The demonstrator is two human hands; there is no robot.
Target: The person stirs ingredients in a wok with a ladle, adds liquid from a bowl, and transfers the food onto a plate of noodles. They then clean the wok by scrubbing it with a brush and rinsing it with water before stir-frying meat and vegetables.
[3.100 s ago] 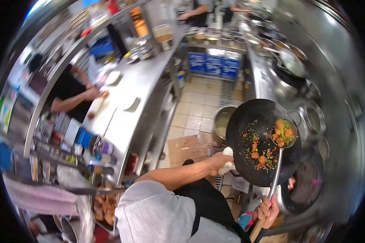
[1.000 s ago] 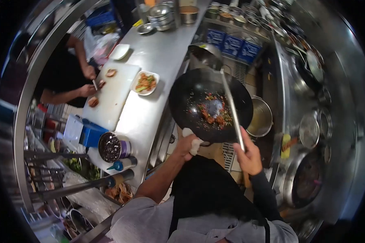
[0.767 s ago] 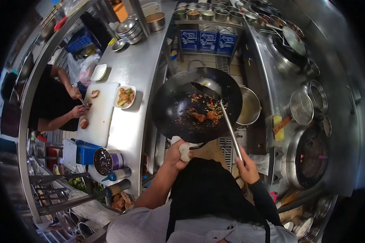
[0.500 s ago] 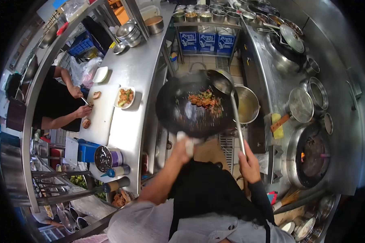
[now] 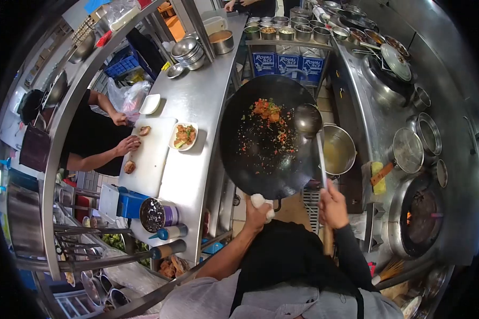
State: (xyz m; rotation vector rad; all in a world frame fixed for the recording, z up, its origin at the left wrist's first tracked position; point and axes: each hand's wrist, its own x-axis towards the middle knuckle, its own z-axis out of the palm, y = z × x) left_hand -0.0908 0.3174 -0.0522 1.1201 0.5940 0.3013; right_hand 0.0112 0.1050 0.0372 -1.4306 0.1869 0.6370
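Note:
My left hand (image 5: 257,213) is closed round a white cloth (image 5: 257,200) at the near rim of a large black wok (image 5: 250,159), holding the wok up in front of me. Orange-brown pieces of food (image 5: 267,111) with chopped red and green bits lie toward the far side of its bowl, with small bits scattered below them. In my right hand (image 5: 333,204) is a long-handled ladle (image 5: 307,121) with a wooden grip. The ladle's round bowl is over the wok's right side. A pot of yellowish liquid (image 5: 338,150) stands right of the wok.
At left, a co-worker's hands (image 5: 126,145) are at a white cutting board (image 5: 153,167) with browned pieces. A square white dish of food (image 5: 183,136) sits on the steel counter beside it. To the right are a wok burner (image 5: 416,220) with a flame and a strainer (image 5: 408,150).
The wok, blurred and tilted before, now shows its bowl more fully. The food has shifted within it. My right hand has moved toward me along the ladle, and the view has turned.

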